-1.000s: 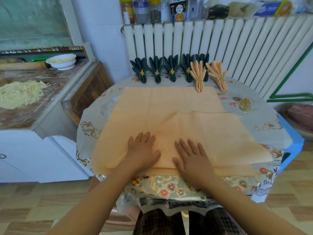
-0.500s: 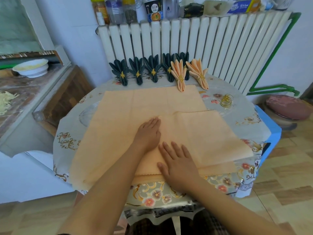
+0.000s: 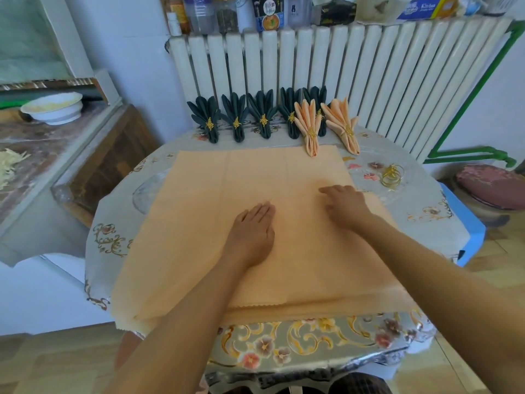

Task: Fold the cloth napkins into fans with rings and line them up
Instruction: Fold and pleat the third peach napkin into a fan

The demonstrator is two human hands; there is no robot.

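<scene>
Your right hand (image 3: 345,207) has slid from the near edge of the table (image 3: 420,223) up toward the far right of the folded peach napkin (image 3: 306,265), while your left hand (image 3: 251,237) has stayed near the middle, a little farther up the cloth than half a second ago. Both hands lie flat on the folded napkin with fingers straight, pressing it and gripping nothing. That napkin sits on top of a larger spread peach napkin (image 3: 199,194), which covers most of the table and hangs over its near left edge. Along the far edge, against the radiator (image 3: 369,66), stand five dark fans (image 3: 262,113) in a row, each in a gold ring, with two peach fans (image 3: 309,123) at the right end of the row. Loose gold rings (image 3: 392,174) lie near the right edge, apart from both napkins. A white bowl (image 3: 54,108) sits on the counter (image 3: 42,143) to your left.
</scene>
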